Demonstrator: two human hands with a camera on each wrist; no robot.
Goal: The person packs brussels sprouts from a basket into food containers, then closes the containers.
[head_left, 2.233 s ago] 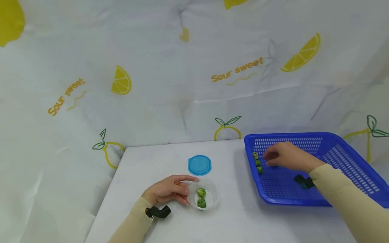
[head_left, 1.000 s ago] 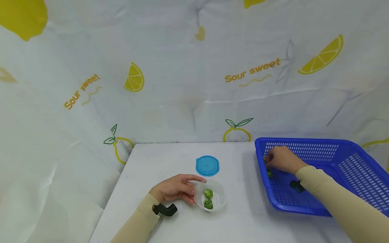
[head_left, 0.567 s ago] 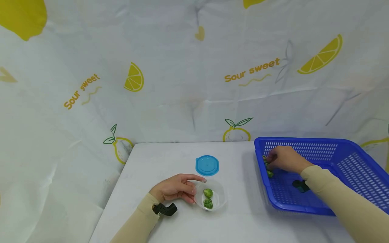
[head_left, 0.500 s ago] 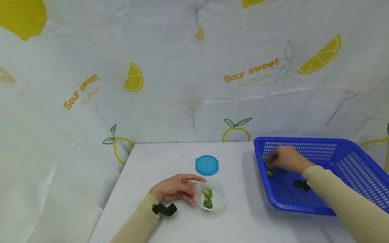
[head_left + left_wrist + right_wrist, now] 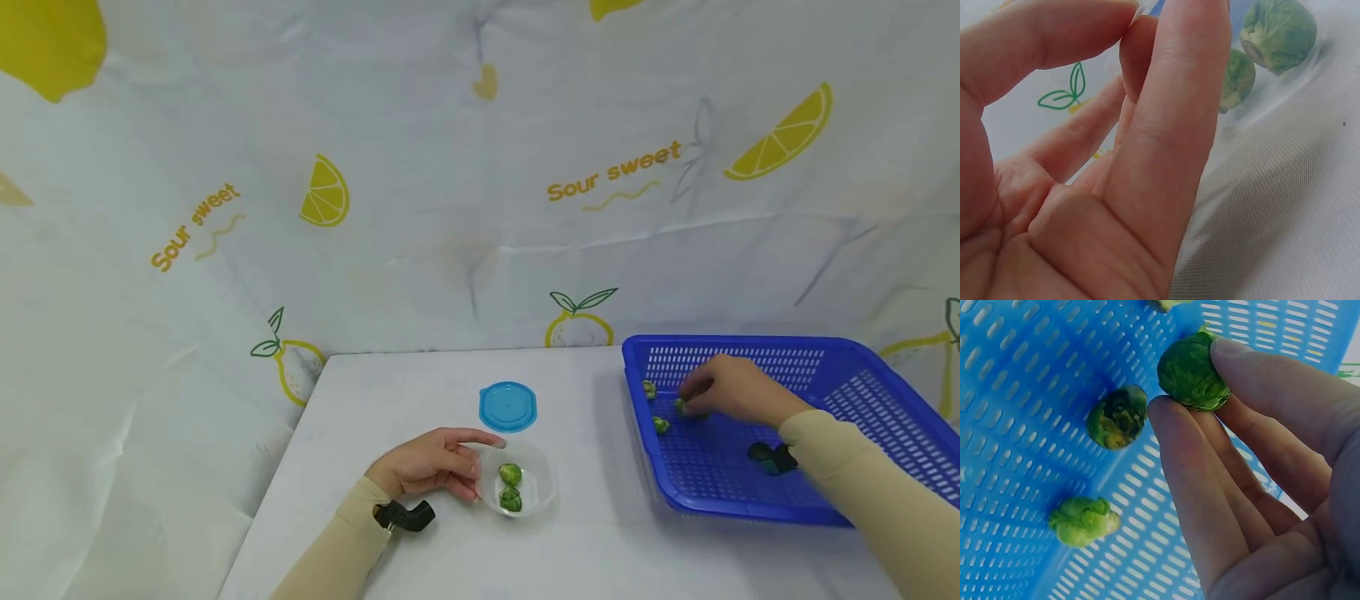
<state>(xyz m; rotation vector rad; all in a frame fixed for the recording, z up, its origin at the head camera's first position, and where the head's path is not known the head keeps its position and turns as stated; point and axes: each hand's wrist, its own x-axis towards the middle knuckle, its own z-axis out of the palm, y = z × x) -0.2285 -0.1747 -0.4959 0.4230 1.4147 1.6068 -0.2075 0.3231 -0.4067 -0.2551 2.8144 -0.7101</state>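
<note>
My left hand [image 5: 431, 463] holds the rim of a small clear plastic container [image 5: 538, 492] on the table. Two Brussels sprouts lie in it, a nearer sprout [image 5: 510, 499] and a farther sprout [image 5: 510, 474]. Inside the blue basket [image 5: 651, 467], my right hand [image 5: 738, 390] pinches a green Brussels sprout [image 5: 1190, 374] between thumb and fingertips. Just beyond those fingers is a sprout with dark brown patches [image 5: 1117, 417]. A paler sprout [image 5: 1084, 522] lies by the basket wall, and another sprout [image 5: 649, 389] sits at its far left corner.
A blue lid [image 5: 508, 407] lies flat on the white table [image 5: 390, 392], behind the container. Behind the table hangs a white cloth [image 5: 450, 208] printed with lemons. A black strap [image 5: 405, 516] sits at my left wrist.
My right hand was down among the sprouts along the basket's left wall; it has come away to the right, with a sprout in its fingertips. The left hand keeps its hold on the container.
</note>
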